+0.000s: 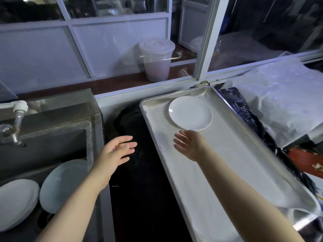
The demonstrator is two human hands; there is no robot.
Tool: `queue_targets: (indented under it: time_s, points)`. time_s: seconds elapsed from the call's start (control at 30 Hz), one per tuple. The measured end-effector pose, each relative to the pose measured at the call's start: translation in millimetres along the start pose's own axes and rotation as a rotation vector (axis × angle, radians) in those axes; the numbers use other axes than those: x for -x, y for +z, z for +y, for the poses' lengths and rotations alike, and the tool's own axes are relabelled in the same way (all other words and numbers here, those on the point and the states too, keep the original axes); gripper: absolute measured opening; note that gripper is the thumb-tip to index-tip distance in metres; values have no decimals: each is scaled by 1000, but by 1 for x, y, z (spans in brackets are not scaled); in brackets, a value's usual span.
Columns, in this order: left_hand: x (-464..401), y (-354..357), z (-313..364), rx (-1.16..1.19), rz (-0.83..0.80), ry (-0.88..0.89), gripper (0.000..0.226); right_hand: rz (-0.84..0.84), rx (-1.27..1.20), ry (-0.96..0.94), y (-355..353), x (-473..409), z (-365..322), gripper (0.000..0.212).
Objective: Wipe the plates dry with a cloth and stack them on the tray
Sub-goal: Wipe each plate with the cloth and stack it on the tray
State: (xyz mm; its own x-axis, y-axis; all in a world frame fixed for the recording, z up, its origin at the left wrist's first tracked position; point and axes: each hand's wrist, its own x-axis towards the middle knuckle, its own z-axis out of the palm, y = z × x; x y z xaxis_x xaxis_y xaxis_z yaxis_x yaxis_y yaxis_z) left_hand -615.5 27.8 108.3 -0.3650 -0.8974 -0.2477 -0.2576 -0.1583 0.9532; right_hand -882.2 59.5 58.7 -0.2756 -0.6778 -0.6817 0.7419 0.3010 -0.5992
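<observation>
White plates lie nearest me, low on my left inside the steel sink point(94, 119): a stack of plates point(16, 201) leaning at the corner, and a single tilted plate point(62, 186) propped just beside it. My forearms reach out over them and over the dark gap between sink and tray. My left hand point(115, 152) hovers above that gap, fingers straight and loosely spread, holding nothing. My right hand point(190, 144) hangs over the metal tray point(227, 163), palm turned inward, fingers relaxed and extended, also holding nothing. Its fingertips sit just short of the near rim of the white plate on the tray point(190, 112), not touching it as far as I can tell. That plate rests flat toward the tray's far end. A faucet point(17, 119) juts over the sink at left. Right of the tray lies crumpled plastic sheeting point(279, 98). Beyond the window frame a lidded pale bucket point(157, 60) stands on the ledge.
</observation>
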Motion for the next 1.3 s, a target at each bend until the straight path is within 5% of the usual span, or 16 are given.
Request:
queue_targets:
  time_s: [0.17, 0.37, 0.87, 1.17, 1.3]
  points:
    - [19, -30, -4, 66, 12, 9, 24, -249, 110, 49, 34, 50, 35, 23]
    - [63, -105, -17, 136, 52, 28, 24, -324, 262, 83, 93, 96, 103, 25]
    - [203, -383, -146, 274, 340, -122, 31, -278, 391, 218, 269, 134, 358, 16]
    - [221, -452, -210, 420, 532, -323, 22, -50, 503, 338, 315, 73, 447, 6]
    - [220, -461, -239, 557, 659, -454, 21, -108, 669, 332, 317, 30, 480, 28]
